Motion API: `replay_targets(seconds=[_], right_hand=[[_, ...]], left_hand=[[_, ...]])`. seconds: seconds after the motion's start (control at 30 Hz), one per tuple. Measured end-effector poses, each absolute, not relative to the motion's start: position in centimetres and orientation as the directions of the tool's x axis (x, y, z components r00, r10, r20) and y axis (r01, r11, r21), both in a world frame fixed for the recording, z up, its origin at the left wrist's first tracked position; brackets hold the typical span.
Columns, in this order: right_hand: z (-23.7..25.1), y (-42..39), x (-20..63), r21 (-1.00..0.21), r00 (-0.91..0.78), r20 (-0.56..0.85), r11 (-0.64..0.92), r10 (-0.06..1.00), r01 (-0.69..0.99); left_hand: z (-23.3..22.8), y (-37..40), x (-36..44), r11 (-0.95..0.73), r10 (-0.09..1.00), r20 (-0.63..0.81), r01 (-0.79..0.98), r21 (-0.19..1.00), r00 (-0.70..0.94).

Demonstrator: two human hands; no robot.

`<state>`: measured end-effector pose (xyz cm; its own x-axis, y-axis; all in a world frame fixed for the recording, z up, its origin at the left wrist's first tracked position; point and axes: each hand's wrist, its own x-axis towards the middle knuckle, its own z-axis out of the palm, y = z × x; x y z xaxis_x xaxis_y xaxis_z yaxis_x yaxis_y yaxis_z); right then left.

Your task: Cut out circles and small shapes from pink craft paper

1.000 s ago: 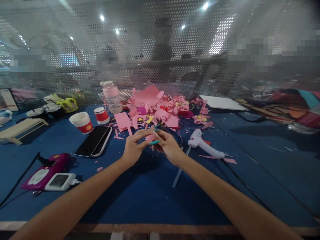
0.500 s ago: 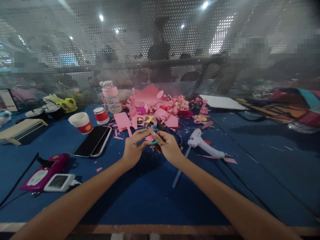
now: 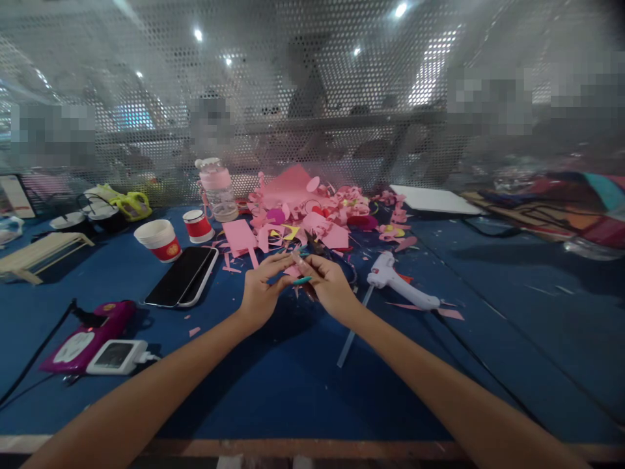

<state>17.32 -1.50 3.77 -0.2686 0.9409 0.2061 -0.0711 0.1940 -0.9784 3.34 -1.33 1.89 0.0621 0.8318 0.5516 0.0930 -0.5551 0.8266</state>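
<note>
My left hand (image 3: pixel 258 292) and my right hand (image 3: pixel 336 291) meet above the blue table, fingertips together. Between them is a small piece of pink paper (image 3: pixel 293 270), pinched and mostly hidden by the fingers. A long teal nail shows on my left thumb. Just beyond my hands lie dark-bladed scissors (image 3: pixel 315 243), partly covered, and a heap of pink paper scraps (image 3: pixel 336 205). To the right of my right hand rests a white glue gun (image 3: pixel 403 284) with a clear glue stick (image 3: pixel 352 335) poking out of it.
Left of my hands lie a phone (image 3: pixel 181 277), two paper cups (image 3: pixel 159 240), a pink-topped bottle (image 3: pixel 217 189) and a purple power strip (image 3: pixel 92 339) with a white charger. A wooden stand (image 3: pixel 43 254) is far left. A white flat board (image 3: pixel 434 200) lies back right, before a perforated metal screen (image 3: pixel 254 85).
My hands stay almost in place with only slight finger movement, still pinching the pink paper. Behind the screen, a person's dark shape has shifted a little to the left.
</note>
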Motion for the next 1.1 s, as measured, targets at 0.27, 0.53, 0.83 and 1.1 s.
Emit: replay_targets(seconds=[0.27, 0.53, 0.83, 1.1], right_hand=[[3.8, -1.2, 17.8, -0.972, -0.329, 0.234, 0.227, 0.915, -0.062], [3.8, -1.5, 17.5, -0.975, -0.302, 0.213, 0.221, 0.929, -0.008], [3.0, -1.7, 16.8, -0.96, -0.234, 0.25, 0.271, 0.94, 0.063], [3.4, -2.0, 16.6, -0.976, -0.235, 0.214, 0.198, 0.948, -0.089]], left_hand=[[2.1, -1.7, 3.6, -0.594, 0.804, 0.583, 0.136, 0.793, 0.114], [2.1, -1.9, 3.6, -0.591, 0.805, 0.587, 0.176, 0.787, 0.081], [1.2, -1.7, 3.6, -0.64, 0.751, 0.659, 0.298, 0.709, 0.042], [1.2, -1.5, 3.7, -0.624, 0.767, 0.64, 0.281, 0.729, 0.045]])
